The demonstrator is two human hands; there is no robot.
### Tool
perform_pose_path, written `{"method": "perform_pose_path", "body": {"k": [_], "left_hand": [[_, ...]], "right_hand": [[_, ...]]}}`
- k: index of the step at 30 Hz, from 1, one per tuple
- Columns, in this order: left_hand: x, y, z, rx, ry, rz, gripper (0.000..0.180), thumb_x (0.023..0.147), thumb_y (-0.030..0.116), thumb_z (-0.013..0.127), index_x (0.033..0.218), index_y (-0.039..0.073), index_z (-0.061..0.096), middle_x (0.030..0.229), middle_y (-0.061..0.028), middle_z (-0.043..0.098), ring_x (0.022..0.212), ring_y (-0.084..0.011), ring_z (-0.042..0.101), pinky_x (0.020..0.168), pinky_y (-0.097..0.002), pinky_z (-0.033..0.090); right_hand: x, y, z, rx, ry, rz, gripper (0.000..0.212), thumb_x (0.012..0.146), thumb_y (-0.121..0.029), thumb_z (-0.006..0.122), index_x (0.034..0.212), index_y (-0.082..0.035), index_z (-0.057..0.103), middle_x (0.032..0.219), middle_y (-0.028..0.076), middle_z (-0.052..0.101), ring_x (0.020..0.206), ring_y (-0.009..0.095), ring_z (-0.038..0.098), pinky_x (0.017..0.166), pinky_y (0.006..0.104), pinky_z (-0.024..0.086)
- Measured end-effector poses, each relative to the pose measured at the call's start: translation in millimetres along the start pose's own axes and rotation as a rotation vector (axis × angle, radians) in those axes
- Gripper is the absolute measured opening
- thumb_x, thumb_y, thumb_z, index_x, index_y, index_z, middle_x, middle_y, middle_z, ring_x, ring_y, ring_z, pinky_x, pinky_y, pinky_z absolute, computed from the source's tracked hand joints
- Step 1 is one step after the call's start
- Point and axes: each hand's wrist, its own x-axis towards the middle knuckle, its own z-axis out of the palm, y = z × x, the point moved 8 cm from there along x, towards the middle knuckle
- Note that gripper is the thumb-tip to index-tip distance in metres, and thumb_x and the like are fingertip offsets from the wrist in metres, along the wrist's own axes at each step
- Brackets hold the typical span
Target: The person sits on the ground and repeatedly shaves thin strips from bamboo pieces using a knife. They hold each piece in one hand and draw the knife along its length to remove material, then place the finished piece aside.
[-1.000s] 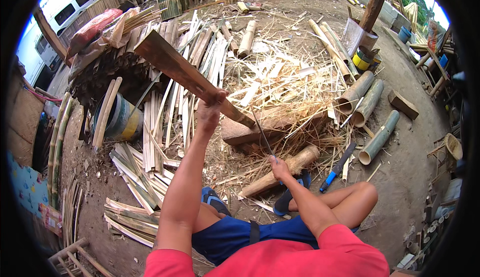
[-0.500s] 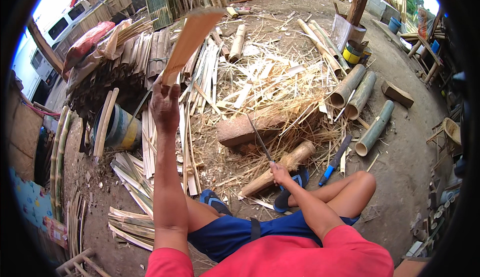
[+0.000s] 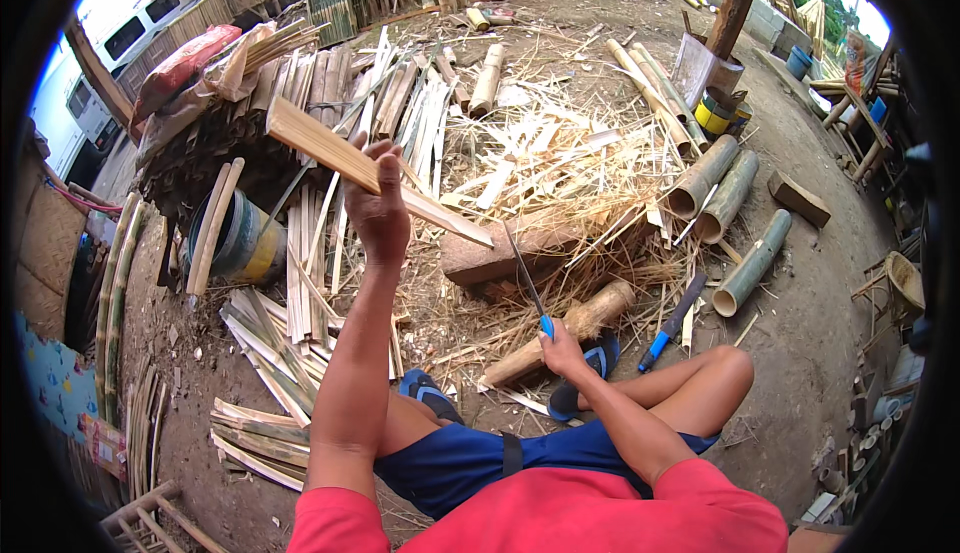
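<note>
My left hand (image 3: pixel 378 208) is closed around a flat bamboo slat (image 3: pixel 322 145), which slants down to the right. The slat's lower end lies at the top of a thick wooden block (image 3: pixel 468 261). In my right hand (image 3: pixel 564 350) is a long knife (image 3: pixel 527 281) with a blue handle, its blade pointing up and away from me. The blade's tip is beside the block and close to the slat's end. In front of my feet lies a short round log (image 3: pixel 520 361).
Shavings (image 3: pixel 545 148) heap beyond the block. Cut bamboo tubes (image 3: pixel 752 261) and a second blue-handled blade (image 3: pixel 672 321) lie to the right. Split slats (image 3: pixel 262 438) and a bucket (image 3: pixel 262 253) are at left, near a stack of bamboo pieces (image 3: pixel 240 123). A wooden post (image 3: pixel 738 3) stands far right.
My left hand has brought the slat down and to the right, from raised upright to slanting onto the block. My right hand, with the knife, has moved only slightly.
</note>
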Motion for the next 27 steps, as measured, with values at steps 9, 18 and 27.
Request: {"method": "perform_pose_path", "body": {"k": [9, 18, 27], "left_hand": [[6, 31, -7, -0.315, 0.087, -0.037, 0.024, 0.105, 0.031, 0.049, 0.1, 0.007, 0.049, 0.07, 0.0036, 0.035, 0.061, -0.0069, 0.032, 0.058, -0.0243, 0.031], [2, 34, -5, -0.234, 0.168, -0.009, 0.034, 0.103, 0.036, 0.052, 0.086, 0.011, 0.039, 0.07, 0.0044, 0.03, 0.06, -0.0063, 0.029, 0.055, -0.024, 0.027], [6, 30, -25, -0.126, 0.239, 0.065, 0.048, 0.102, 0.048, 0.052, 0.106, 0.0, 0.051, 0.072, 0.0013, 0.044, 0.059, -0.0075, 0.038, 0.054, -0.0242, 0.034]], "right_hand": [[-24, -226, -22, 0.113, 0.024, -0.578, 0.042, 0.097, -0.019, 0.054, 0.134, -0.003, 0.039, 0.108, 0.031, 0.064, 0.092, 0.052, 0.062, 0.078, 0.0582, 0.049], [19, -241, -5, 0.044, -0.103, -0.459, 0.031, 0.097, -0.016, 0.054, 0.121, -0.001, 0.041, 0.086, 0.032, 0.065, 0.08, 0.051, 0.064, 0.069, 0.0579, 0.05], [128, -84, 32, -0.081, -0.136, -0.003, 0.029, 0.094, -0.022, 0.057, 0.111, -0.001, 0.047, 0.094, 0.032, 0.066, 0.091, 0.051, 0.064, 0.082, 0.0574, 0.049]]}}
